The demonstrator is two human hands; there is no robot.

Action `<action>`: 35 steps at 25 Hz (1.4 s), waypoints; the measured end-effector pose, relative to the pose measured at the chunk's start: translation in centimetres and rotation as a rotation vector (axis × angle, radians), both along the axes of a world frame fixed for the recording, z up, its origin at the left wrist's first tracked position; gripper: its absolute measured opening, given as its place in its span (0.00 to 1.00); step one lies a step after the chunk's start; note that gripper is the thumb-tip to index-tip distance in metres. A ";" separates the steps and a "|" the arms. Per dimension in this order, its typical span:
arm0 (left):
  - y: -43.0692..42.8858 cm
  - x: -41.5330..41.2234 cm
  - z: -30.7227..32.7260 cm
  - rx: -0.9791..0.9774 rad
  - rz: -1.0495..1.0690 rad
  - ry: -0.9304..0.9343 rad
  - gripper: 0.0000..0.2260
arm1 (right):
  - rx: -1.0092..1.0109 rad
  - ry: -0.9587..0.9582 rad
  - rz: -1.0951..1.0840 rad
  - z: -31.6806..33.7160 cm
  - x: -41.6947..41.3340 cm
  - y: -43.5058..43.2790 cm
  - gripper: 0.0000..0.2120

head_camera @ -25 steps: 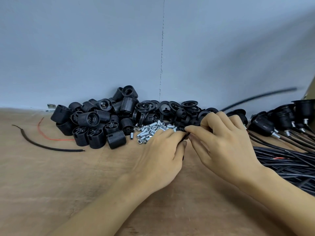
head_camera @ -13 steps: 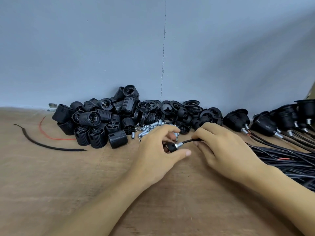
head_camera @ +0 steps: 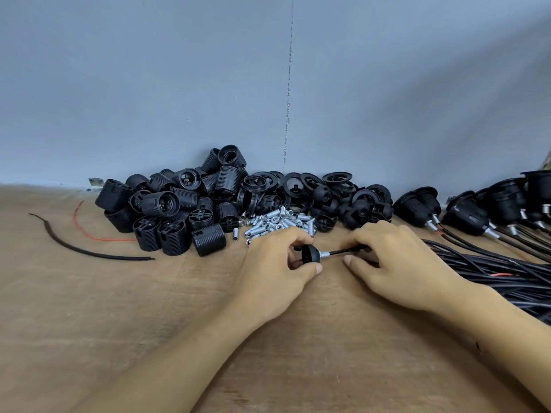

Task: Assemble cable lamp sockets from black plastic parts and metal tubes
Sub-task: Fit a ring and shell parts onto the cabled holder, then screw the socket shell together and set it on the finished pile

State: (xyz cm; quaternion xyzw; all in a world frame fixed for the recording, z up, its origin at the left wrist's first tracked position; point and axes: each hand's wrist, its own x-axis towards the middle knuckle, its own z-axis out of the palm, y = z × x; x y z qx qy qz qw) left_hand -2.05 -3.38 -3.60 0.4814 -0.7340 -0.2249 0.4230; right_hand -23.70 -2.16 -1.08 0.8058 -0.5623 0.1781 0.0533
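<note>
My left hand (head_camera: 277,263) pinches a small black socket cap (head_camera: 310,254) with a short metal tube (head_camera: 325,254) sticking out of its right side. A black cable (head_camera: 347,250) runs out of the tube into my right hand (head_camera: 396,263), whose fingers close on it. Both hands rest low over the wooden table (head_camera: 149,308), just in front of a heap of loose metal tubes (head_camera: 277,222). Threaded black socket bodies (head_camera: 167,213) are piled at the left by the wall, black rings and caps (head_camera: 328,192) behind the tubes.
Several sockets fitted on cables (head_camera: 477,213) lie in a row at the right, with a bundle of black cables (head_camera: 507,275) below them. A loose black cable scrap (head_camera: 83,248) and a red wire (head_camera: 98,234) lie at the left. A grey wall stands behind.
My hands have pulled back from the parts pile toward me. The cap with its tube and cable now shows between them, and the hands are further apart.
</note>
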 end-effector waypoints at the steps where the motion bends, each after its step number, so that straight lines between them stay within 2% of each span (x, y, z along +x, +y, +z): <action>1: 0.0 0.0 0.0 0.037 -0.016 0.050 0.13 | 0.010 -0.057 0.019 -0.1 0.1 0.1 0.17; 2: 0.0 0.0 0.0 0.070 -0.040 0.095 0.14 | 0.023 -0.130 0.054 -0.1 0.4 0.2 0.21; 4: 0.1 -0.3 -0.1 0.115 -0.111 0.171 0.15 | 0.051 -0.241 0.145 -0.3 1.2 0.6 0.24; 8: 0.2 -0.5 -0.2 0.109 -0.237 0.208 0.18 | 0.060 -0.225 0.229 -1.0 2.1 0.6 0.19; 15: 0.9 -0.3 0.5 -0.162 0.042 -0.094 0.14 | -0.018 -0.173 0.187 -1.7 2.0 0.7 0.20; 18: 0.6 0.4 0.6 -0.296 0.325 -0.269 0.18 | -0.025 -0.133 0.153 -1.9 2.2 0.8 0.22; 21: -0.1 1.4 0.9 -0.179 0.465 -0.560 0.25 | -0.030 -0.132 0.138 -1.9 2.2 0.9 0.21; 23: -0.4 1.7 0.9 -0.055 0.479 -0.643 0.27 | -0.025 -0.134 0.129 -1.9 2.2 0.9 0.21; 26: -0.4 1.5 0.8 -0.030 0.490 -0.685 0.27 | -0.023 -0.143 0.124 -1.9 2.2 0.8 0.21; 29: -0.1 1.2 0.7 -0.127 0.500 -0.706 0.25 | -0.018 -0.149 0.123 -1.9 2.2 0.8 0.20; 32: 0.4 0.9 0.6 -0.230 0.485 -0.634 0.25 | -0.014 -0.153 0.124 -1.8 2.2 0.9 0.20; 35: 0.5 0.9 0.6 -0.221 0.488 -0.557 0.27 | -0.021 -0.175 0.119 -1.8 2.2 0.9 0.19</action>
